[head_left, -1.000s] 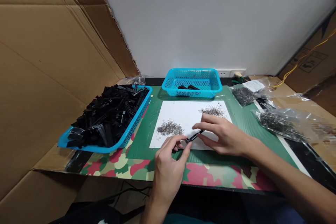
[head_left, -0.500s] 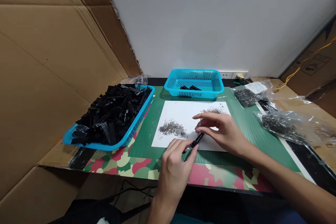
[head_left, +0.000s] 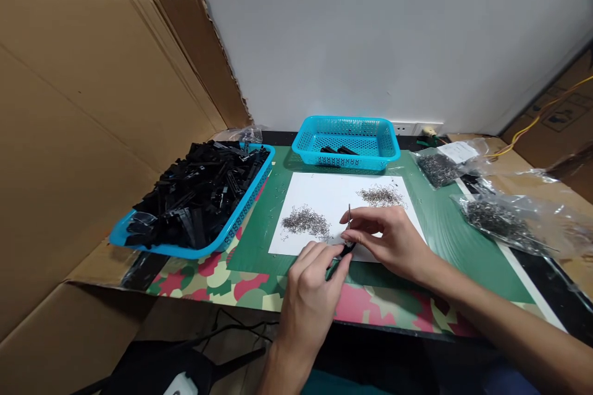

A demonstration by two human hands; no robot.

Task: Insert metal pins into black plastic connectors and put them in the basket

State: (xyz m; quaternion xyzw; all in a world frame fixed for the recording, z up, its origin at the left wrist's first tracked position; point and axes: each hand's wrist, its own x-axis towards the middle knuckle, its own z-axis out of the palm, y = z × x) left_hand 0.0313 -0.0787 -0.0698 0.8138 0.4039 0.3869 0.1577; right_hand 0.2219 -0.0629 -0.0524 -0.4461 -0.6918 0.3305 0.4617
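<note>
My left hand [head_left: 311,287] pinches a small black plastic part [head_left: 346,249] at the near edge of a white paper sheet [head_left: 324,197]. My right hand [head_left: 389,237] meets it from the right, thumb and forefinger holding a thin metal spring [head_left: 349,215] that stands upright over the part. Two small heaps of metal springs lie on the sheet, one at the left [head_left: 306,222] and one at the far right [head_left: 380,196].
A blue basket [head_left: 139,241] heaped with black plastic parts sits at the left. A second blue basket [head_left: 345,163] with a few black parts stands behind the sheet. Plastic bags of springs [head_left: 500,217] lie at the right. Cardboard walls stand on both sides.
Both hands drew nearer to me and closer together. The black part went from lying slanted between the hands to being mostly covered by the fingers. The spring now stands upright.
</note>
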